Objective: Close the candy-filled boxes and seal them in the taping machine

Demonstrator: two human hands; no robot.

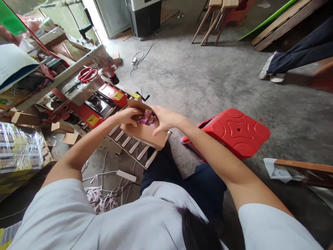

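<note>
An open cardboard box (144, 135) sits on the metal rollers of a conveyor (127, 141), its flaps raised. Small pink packets (147, 118) lie inside it. At the box's left end, my left hand (129, 116) curves round the edge, thumb and fingertips at the opening. My right hand (164, 118) grips the right end, with the thumb over the near side and the other fingers partly hidden behind the far edge.
A red-sided machine (95, 119) adjoins the rollers, with red scissors (87, 74) on top. A red plastic stool (234, 132) stands to the right. Cables and a power strip (126, 175) lie on the floor below. Another person's legs (293, 52) show at upper right.
</note>
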